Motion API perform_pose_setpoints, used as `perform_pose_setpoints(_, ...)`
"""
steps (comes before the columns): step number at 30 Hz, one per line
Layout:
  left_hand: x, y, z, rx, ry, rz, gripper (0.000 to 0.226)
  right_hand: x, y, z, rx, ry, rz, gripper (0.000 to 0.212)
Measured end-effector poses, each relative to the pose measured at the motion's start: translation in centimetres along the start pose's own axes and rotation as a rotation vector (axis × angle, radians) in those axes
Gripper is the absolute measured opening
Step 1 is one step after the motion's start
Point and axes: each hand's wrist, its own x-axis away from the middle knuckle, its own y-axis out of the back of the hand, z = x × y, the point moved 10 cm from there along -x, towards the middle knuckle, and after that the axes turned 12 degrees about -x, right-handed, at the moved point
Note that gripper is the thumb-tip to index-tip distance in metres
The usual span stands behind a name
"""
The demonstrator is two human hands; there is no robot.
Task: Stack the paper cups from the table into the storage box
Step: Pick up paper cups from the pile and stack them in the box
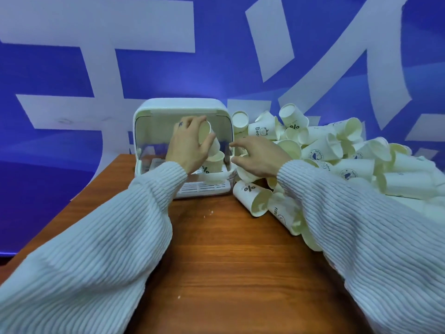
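Clearly the left hand [186, 145] curls its fingers [206, 143] round a stack of paper cups [212, 155] inside the storage box [180, 109]. Beyond the right hand's [258, 157] spread fingertips lies the pile [337, 150]. Light and crushable, cups want gentle sidewall grips.

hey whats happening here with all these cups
A person in a white ribbed sweater is moving paper cups into a white storage box at the back of a wooden table. The left hand grips a cup at the box's open front, over a few cups already inside. The right hand, fingers spread, reaches by the box's right edge toward a big loose pile of cups still lying to the right.
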Motion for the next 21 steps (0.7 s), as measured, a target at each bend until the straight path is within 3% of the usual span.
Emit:
perform_pose_setpoints(5, -1.5, -2.8, -1.1, -0.035, -0.069, 0.101, 0.053, 0.7, 1.0, -1.0, 0.038, -0.029, -0.008, 0.047)
perform_pose_setpoints(11, -0.2, -8.4, 0.2, -0.179, -0.053, 0.448, 0.05, 1.5, 1.3, -2.1, 0.052, -0.073, 0.005, 0.046)
perform_pose_setpoints(16, 2.1, -10.2, -1.9, -0.4, -0.165, 0.668, 0.083, 3.3, 3.0, -2.6, 0.093, -0.096, 0.026, 0.045)
perform_pose_setpoints(17, 2.2, -9.8, -2.6, -0.393, -0.176, 0.638, 0.082, 3.9, 3.6, -2.7, 0.072, -0.103, 0.025, 0.044)
perform_pose_setpoints(19, 2.4, -7.4, -5.4, -0.308, -0.248, 0.42, 0.072, 5.6, 5.1, -3.2, 0.033, -0.124, 0.007, 0.042)
perform_pose_setpoints(21, 3.7, -4.6, -9.4, -0.216, -0.438, 0.234, 0.066, 7.8, 6.3, -3.8, 0.032, -0.155, 0.016, 0.038)
